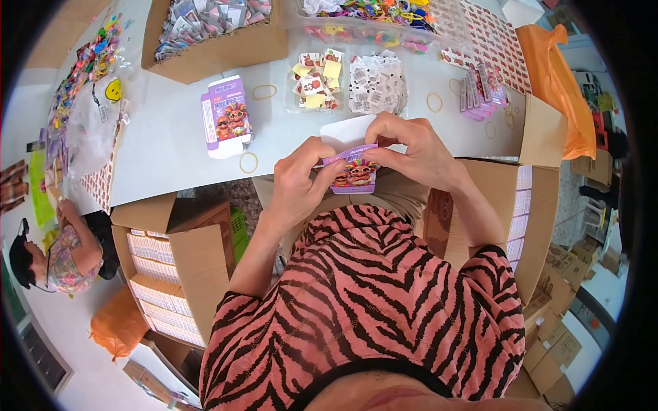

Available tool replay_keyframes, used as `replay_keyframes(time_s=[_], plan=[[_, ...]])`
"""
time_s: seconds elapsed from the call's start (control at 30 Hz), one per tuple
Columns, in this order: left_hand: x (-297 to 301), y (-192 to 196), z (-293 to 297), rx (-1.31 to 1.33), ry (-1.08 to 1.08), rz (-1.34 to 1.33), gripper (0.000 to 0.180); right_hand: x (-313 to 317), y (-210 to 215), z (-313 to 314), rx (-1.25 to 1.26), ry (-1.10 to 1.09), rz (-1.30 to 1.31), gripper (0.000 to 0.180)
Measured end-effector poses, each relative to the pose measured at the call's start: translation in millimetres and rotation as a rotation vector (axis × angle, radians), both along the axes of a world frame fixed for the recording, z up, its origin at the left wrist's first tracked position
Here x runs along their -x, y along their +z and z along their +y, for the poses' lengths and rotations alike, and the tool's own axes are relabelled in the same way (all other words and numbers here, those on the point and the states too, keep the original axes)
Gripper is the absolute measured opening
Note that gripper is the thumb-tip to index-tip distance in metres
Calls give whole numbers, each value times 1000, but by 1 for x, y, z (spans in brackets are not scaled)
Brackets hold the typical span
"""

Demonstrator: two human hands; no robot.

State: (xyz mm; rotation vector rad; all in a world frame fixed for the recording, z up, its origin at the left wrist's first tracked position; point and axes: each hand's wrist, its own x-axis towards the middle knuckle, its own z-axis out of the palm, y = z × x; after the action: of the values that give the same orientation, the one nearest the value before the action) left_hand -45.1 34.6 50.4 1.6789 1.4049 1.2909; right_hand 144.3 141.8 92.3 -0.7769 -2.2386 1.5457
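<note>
Purple printed card forms the small box (354, 179), which is located at the near edge of the bench (171, 161), above the lap and between the two hands. Whether it touches the bench edge cannot be told.

Position relative to the grip: the body of the small box lies below the thumbs, on the side toward the torso (373, 294); its white flap (346, 133) extends from the upper end, away from the torso. The axis from flap to base runs roughly away from the person, while the upper edge slants, its right end higher in view than its left. Foreshortening conceals the full length of the body.

Grip state: the left grip (299, 175) is narrow and holds the left upper corner, thumb laid across the front. The right grip (415, 152) is likewise narrow, pinching the right upper corner, its bent index finger beside the white flap. Neither hand is nearer; both hold the small box.

Appearance: the front panel faces upward and carries cartoon figures with bright, multicoloured hair below a band of lettering. The white flap is plain and stands unfolded. The lower border is purple.
</note>
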Motion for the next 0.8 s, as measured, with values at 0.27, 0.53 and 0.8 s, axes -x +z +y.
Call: replay_keyframes(time_s=[0.27,0.53,0.8], plan=[[-12,-4,-12,83,121,-317,50,3,-2,-12,-23,-52,75,16],[-16,2,-13,157,131,-485,64,-1,-1,-12,-62,-15,80,18],[-26,-24,-17,434,-180,-731,31,0,-1,-25,134,-175,154,44]])
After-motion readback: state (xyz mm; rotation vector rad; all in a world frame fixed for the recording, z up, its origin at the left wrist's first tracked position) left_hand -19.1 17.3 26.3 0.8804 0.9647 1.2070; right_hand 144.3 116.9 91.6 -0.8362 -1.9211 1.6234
